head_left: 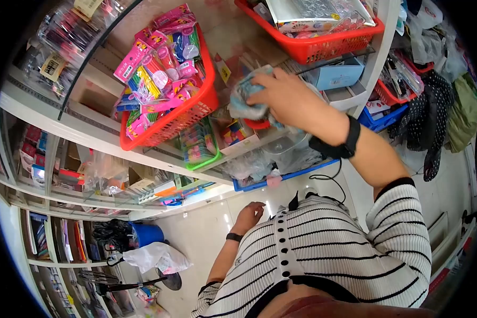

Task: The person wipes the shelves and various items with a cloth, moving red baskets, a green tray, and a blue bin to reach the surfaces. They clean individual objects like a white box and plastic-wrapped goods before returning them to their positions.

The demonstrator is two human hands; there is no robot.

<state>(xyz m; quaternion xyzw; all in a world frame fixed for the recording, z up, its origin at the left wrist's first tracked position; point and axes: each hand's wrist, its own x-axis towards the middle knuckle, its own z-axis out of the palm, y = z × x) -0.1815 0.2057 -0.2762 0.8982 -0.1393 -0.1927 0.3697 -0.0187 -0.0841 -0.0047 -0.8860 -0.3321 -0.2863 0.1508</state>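
My right hand (287, 95) presses a crumpled light blue and grey cloth (249, 96) against the glass top of the shelf unit, its fingers bent over it. A dark band circles that wrist. To the left of the cloth stands a red plastic basket (211, 93) full of pink-carded packets (161, 69). Another red basket (328, 46), holding a white tray and clear packages, is behind and to the right. My left hand (250, 216) hangs low beside my body, away from the shelf, with its fingers loosely apart and nothing in them.
Under the glass are a green tray (201, 146), small boxes and a light blue box (338, 73). A blue tray (286, 174) with plastic bags sits lower. On the floor at left stand a blue bin (147, 234) and a white bag (156, 258). A black cable (331, 180) hangs nearby.
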